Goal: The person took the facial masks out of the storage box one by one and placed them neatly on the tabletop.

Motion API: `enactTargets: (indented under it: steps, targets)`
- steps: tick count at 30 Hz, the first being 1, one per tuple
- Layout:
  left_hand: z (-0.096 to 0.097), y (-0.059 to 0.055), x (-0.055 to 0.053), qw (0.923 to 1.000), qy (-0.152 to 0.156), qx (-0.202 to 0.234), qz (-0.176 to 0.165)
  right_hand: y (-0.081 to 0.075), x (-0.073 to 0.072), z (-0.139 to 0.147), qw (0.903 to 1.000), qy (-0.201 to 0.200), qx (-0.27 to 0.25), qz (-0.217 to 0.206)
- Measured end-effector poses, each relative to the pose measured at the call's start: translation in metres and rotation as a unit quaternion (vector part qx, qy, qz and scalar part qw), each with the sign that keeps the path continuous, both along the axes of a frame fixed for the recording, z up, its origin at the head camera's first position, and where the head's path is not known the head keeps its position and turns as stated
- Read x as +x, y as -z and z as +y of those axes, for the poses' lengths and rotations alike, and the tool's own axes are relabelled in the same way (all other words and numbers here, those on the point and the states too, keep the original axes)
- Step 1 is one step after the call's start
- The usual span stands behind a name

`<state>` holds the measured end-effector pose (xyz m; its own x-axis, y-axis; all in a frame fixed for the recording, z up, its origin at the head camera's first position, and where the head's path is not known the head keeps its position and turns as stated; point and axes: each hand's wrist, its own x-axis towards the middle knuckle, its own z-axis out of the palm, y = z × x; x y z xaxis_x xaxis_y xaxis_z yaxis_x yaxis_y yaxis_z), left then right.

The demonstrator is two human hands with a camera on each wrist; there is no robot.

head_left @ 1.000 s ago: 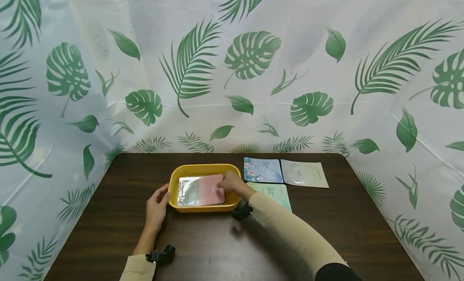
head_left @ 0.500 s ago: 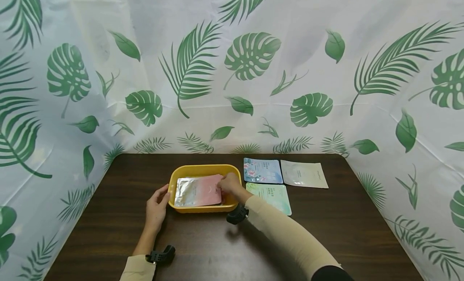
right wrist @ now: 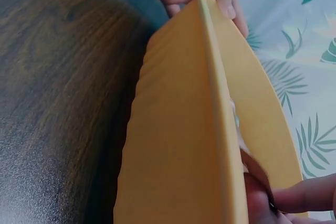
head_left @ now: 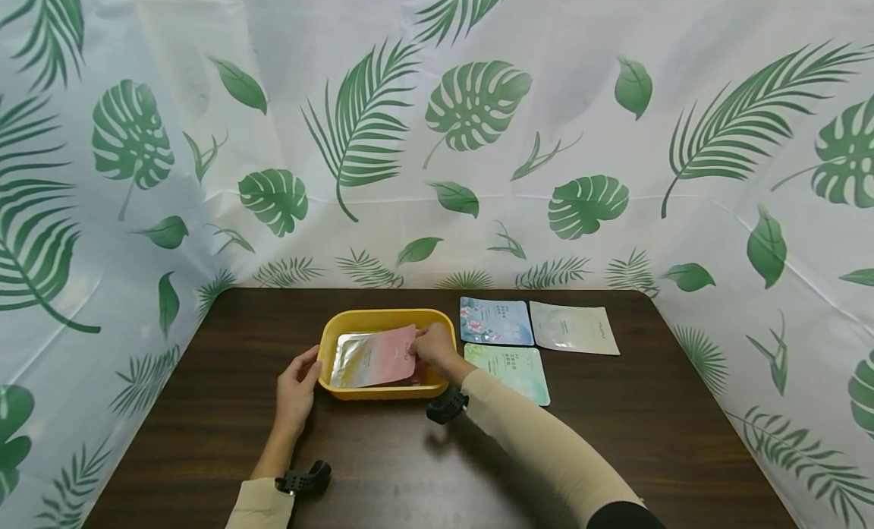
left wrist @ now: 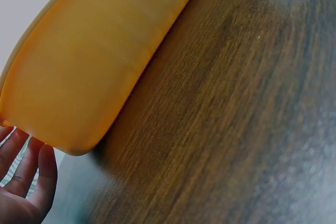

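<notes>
Between the two hands sits a yellow box [head_left: 382, 395], with a pink packet [head_left: 388, 356] inside it, just left of the right hand [head_left: 435, 347]. That right hand pinches the packet's pink end between thumb and fingers, as the right wrist view also shows from close by. The packet's long axis runs from those fingers leftward toward the other hand, its silver end the farther one. It looks slightly tilted, with the pinched end higher. Something else shows in the box below the packet, too little of it to name.

On the far side of the box from the right hand is the left hand [head_left: 297, 379], its fingers apart and lightly bent, their tips touching the box's left end. It is near the silver end but does not touch the packet. So the right hand is the nearer one and the only one on the packet.

To the right of the right hand, a blue packet [head_left: 495, 321] and a green packet [head_left: 514, 368] lie flat on the table [head_left: 382, 476], the green one partly behind the sleeve [head_left: 539, 430]. Farther right from that hand lies a cream packet [head_left: 575, 329].
</notes>
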<state>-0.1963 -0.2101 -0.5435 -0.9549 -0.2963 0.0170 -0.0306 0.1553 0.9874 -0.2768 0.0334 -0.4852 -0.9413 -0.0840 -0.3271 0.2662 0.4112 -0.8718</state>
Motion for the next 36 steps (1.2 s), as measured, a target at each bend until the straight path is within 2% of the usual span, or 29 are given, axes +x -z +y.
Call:
enactTargets:
  steps: [10,19,30,36]
  targets:
    - [0.0,0.0,-0.001,1.0,0.0,0.0,0.002,-0.004,0.001,0.007,0.9997,-0.017,-0.019,0.002]
    - [0.0,0.0,-0.001,1.0,-0.003,-0.006,-0.006,-0.008,0.001,0.018,0.9984,-0.005,-0.057,0.0]
    - [0.001,0.001,0.0,0.9999,-0.005,-0.007,-0.006,-0.014,-0.001,0.031,0.9958,0.004,-0.089,0.02]
    - [0.001,0.001,0.001,0.9999,-0.009,-0.006,-0.001,-0.015,-0.003,0.043,0.9943,0.013,-0.105,0.011]
